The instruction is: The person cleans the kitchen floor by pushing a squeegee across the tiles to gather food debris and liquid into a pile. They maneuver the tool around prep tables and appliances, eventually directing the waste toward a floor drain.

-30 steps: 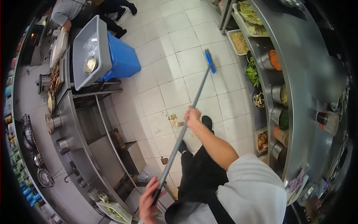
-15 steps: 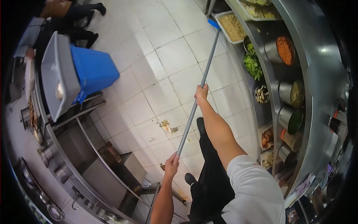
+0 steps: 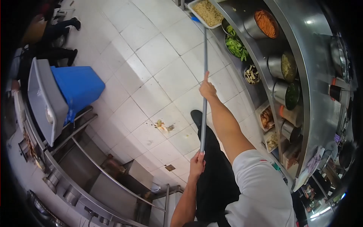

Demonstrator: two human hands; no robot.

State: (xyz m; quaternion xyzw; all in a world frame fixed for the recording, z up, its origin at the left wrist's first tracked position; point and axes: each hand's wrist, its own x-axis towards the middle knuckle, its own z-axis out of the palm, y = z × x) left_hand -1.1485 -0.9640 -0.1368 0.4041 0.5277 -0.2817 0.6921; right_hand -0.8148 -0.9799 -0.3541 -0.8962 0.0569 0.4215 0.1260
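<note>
Beyond both hands the floor (image 3: 159,56) spreads; the broom (image 3: 205,53) reaches far past the right hand (image 3: 207,90), closed round its pole, with the left hand (image 3: 197,163) gripping the end. Scraps (image 3: 162,126) lie left of both, so low, flat strokes toward them should work best.

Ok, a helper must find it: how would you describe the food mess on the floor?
Start at the white tiled floor. Just left of the long grey broom handle and the black shoe lies a small yellowish scrap pile, the only clump on those tiles.
</note>
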